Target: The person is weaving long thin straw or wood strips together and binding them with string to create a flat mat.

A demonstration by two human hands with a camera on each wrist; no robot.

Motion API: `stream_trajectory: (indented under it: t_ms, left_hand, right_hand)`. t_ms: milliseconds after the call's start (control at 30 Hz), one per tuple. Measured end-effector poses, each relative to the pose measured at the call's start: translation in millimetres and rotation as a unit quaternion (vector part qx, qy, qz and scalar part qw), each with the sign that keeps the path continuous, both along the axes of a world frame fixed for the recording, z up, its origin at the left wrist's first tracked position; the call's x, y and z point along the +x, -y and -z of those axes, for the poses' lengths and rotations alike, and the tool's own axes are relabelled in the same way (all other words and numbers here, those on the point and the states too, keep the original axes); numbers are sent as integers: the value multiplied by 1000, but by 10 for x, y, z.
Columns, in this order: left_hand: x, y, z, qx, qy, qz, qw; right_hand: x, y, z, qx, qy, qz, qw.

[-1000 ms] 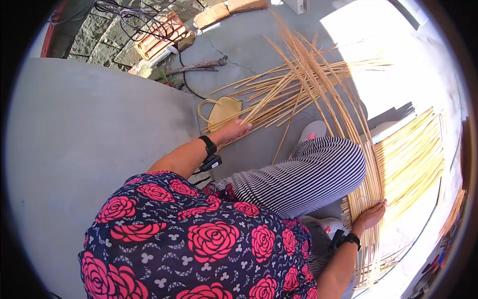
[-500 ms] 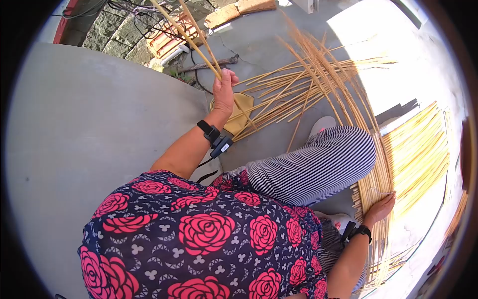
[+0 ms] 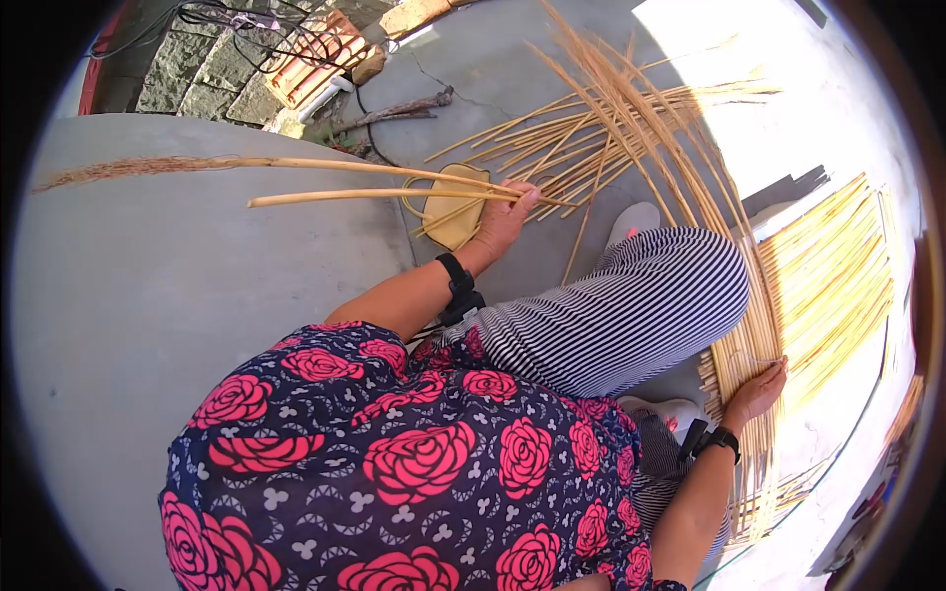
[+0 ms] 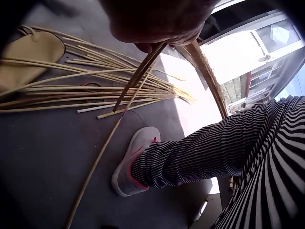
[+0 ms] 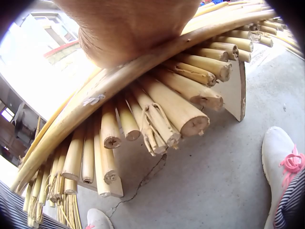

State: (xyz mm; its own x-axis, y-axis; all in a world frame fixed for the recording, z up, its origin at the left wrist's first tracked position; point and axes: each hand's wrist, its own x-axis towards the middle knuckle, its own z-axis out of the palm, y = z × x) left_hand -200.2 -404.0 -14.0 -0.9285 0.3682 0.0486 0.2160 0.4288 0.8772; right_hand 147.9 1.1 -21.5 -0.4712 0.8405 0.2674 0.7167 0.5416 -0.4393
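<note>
In the head view, my left hand (image 3: 507, 225) grips two long dry stalks (image 3: 379, 195) near one end, pointing left; one has a feathery tip. Below that hand, the left wrist view shows the stalks (image 4: 209, 78) from close up. On the right, my right hand (image 3: 757, 394) rests at the edge of a row of stalks (image 3: 828, 281), pinching a thin pale cord (image 3: 761, 361) at its fingertips. From the right wrist, cut stalk ends (image 5: 193, 121) jut out beneath a long crosswise stalk (image 5: 138, 69); the right fingers are hidden there.
Loose stalks (image 3: 581, 133) lie crossed on the grey floor, with feathery ones (image 3: 616, 89) over them. A tan handled bag (image 3: 455, 212) lies near my left hand. My striped knee (image 3: 680, 286) stands between my hands. Tangled cables (image 3: 236, 34) and bricks (image 3: 320, 59) lie far left.
My left hand rose from the loose pile with two stalks, then came lower and right as they swung round to point left. My right hand stays at the cord.
</note>
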Motion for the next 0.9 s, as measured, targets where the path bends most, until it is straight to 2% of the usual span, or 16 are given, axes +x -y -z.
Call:
stream_trajectory:
  t_ms: [67,167,267,367,467,500,600,633,700,767,800,867,900]
  left_hand:
    - [-8,8,114,-46,-53,4,998]
    - [74,-94,209,-38,-5,22,999]
    - [46,-160,547,-65,54,-17,996]
    - [28,-284,772,-104,26,-8,994]
    - [24,-476,946,-53,120,-70,989]
    - [3,-571,983,-24,185,-122,975]
    - [-130,-705,1008,-102,190,-128,968]
    - [-151,-726,1075,-98,161,-136,973]
    - [-186,-732,1132,-75,201,-148,966]
    - [-128,-694,948,-14,243,-162,956]
    - [-138,-628,1112,8,256,-149,955]
    - [-135,-499,1011,51,297,-113,947]
    - [-72,-444,714,72,322,-89,940]
  right_hand:
    - [19,10,-10,4,2,1,1000]
    - [17,-20,35,8,2,0,1000]
    - [39,-7,7,3,1,7,1000]
    - [-8,21,-31,3,0,6,1000]
    - [-10,36,-46,13,2,1,1000]
    - [-11,36,-39,17,3,1,1000]
    - [37,79,-115,4,14,15,1000]
    - [-3,78,-114,-5,12,17,1000]
    - [-44,59,-97,-5,11,21,1000]
    - [-11,46,-100,9,5,2,1000]
    - [-12,57,-118,8,5,8,1000]
    - [-24,78,-148,2,3,8,1000]
    - [-6,56,-127,7,13,8,1000]
